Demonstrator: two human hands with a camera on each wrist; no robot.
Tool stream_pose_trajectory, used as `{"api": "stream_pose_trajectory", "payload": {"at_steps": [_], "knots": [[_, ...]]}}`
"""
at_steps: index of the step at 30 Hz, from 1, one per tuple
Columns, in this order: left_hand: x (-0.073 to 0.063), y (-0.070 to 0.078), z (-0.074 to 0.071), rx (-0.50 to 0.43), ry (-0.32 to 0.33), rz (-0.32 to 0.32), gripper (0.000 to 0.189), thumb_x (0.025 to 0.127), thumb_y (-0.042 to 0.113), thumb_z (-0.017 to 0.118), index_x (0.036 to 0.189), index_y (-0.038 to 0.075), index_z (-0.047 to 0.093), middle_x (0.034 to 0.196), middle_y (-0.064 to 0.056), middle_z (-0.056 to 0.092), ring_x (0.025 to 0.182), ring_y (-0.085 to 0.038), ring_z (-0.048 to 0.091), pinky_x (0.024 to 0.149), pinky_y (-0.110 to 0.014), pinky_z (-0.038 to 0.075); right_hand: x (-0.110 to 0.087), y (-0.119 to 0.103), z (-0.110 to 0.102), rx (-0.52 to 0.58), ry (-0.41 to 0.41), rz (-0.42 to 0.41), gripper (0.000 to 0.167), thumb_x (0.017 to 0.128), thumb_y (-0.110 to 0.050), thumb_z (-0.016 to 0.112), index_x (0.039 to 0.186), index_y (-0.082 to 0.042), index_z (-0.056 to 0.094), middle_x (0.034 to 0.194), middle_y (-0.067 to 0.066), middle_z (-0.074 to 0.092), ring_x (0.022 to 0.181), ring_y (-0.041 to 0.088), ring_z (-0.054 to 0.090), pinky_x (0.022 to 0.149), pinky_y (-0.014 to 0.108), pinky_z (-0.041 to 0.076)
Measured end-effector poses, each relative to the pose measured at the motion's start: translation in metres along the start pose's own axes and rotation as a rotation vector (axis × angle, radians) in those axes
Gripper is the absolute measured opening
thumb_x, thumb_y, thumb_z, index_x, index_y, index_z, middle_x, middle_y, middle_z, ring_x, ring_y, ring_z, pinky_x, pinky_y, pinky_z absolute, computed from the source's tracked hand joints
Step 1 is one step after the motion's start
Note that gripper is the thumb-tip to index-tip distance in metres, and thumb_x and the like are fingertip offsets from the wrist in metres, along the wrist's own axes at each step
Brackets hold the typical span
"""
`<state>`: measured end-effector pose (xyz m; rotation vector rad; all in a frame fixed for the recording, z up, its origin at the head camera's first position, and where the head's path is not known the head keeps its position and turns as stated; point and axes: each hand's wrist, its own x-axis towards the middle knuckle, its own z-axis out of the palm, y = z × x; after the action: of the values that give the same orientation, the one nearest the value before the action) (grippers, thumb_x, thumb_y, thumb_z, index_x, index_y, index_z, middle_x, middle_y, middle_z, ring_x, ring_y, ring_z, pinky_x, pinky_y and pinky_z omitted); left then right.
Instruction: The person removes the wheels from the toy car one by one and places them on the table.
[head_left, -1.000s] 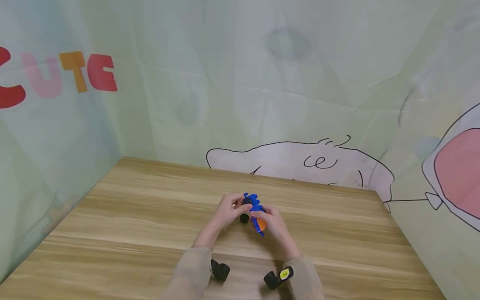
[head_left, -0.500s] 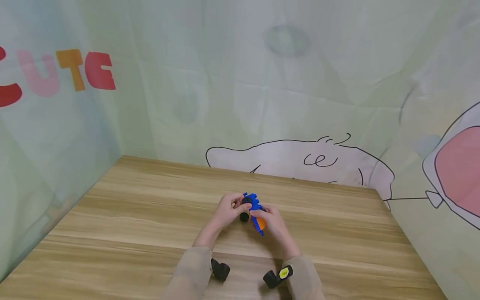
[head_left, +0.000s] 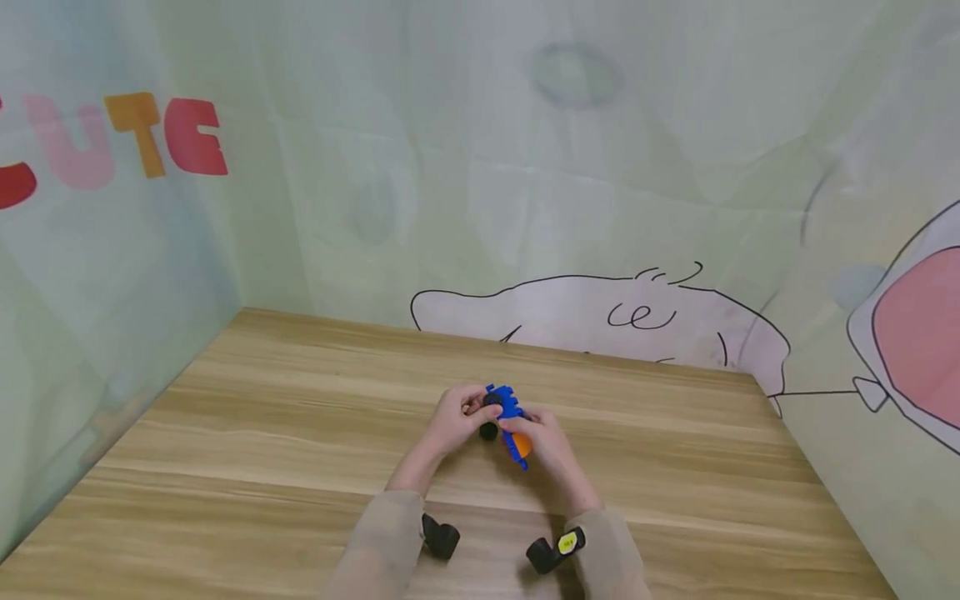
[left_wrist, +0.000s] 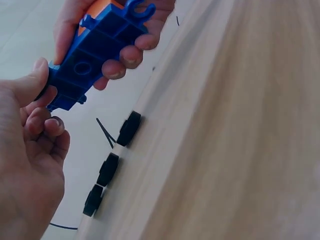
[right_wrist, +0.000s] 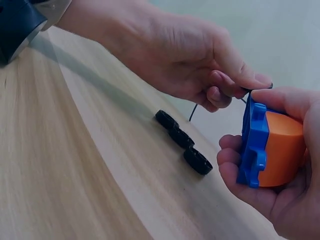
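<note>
A toy vehicle with a blue chassis (left_wrist: pixel 82 67) and an orange body (right_wrist: pixel 284 145) is held above the table. My right hand (head_left: pixel 542 436) grips it, with fingertips on the chassis underside and the orange part in the palm. A hook juts from one end of the chassis, and small pegs stick out at its sides. With thumb and forefinger my left hand (head_left: pixel 455 419) pinches a small black wheel (right_wrist: pixel 261 88) against the other end of the chassis. Most of that wheel is hidden by the fingers.
Three black wheels stand in a row on the wooden table (head_left: pixel 300 467); the nearest to the toy in the right wrist view is a wheel (right_wrist: pixel 198 161). Printed cloth (head_left: pixel 450 167) hangs behind the table and along its sides.
Both hands keep nearly the same grip and position on the toy. The scene drifts slightly in the head view, the backdrop moving a little upward.
</note>
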<state>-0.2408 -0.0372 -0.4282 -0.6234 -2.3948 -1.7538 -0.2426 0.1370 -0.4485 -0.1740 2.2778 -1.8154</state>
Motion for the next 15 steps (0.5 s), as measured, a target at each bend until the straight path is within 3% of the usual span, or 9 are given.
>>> {"api": "stream_pose_trajectory", "payload": {"at_steps": [5,15], "knots": [[0.004,-0.026,0.004,0.003,0.018,-0.004,0.03,0.091,0.005,0.067,0.07,0.001,0.046,0.063,0.003,0.032,0.061,-0.007,0.034,0.063,-0.022,0.026,0.0,-0.002,0.001,-0.021,0.01,0.019,0.032,0.092,-0.025,0.062,0.099,0.006,0.067,0.078,0.011,0.069,0.063,0.012,0.058,0.061,0.025,0.047],[0.004,-0.032,0.002,-0.033,0.029,0.043,0.034,0.09,0.015,0.07,0.07,0.005,0.045,0.063,0.005,0.033,0.06,-0.006,0.036,0.063,-0.022,0.027,0.0,-0.003,0.002,-0.053,0.026,0.039,0.031,0.09,-0.027,0.064,0.098,0.003,0.068,0.079,0.01,0.07,0.065,0.013,0.059,0.064,0.024,0.047]]}}
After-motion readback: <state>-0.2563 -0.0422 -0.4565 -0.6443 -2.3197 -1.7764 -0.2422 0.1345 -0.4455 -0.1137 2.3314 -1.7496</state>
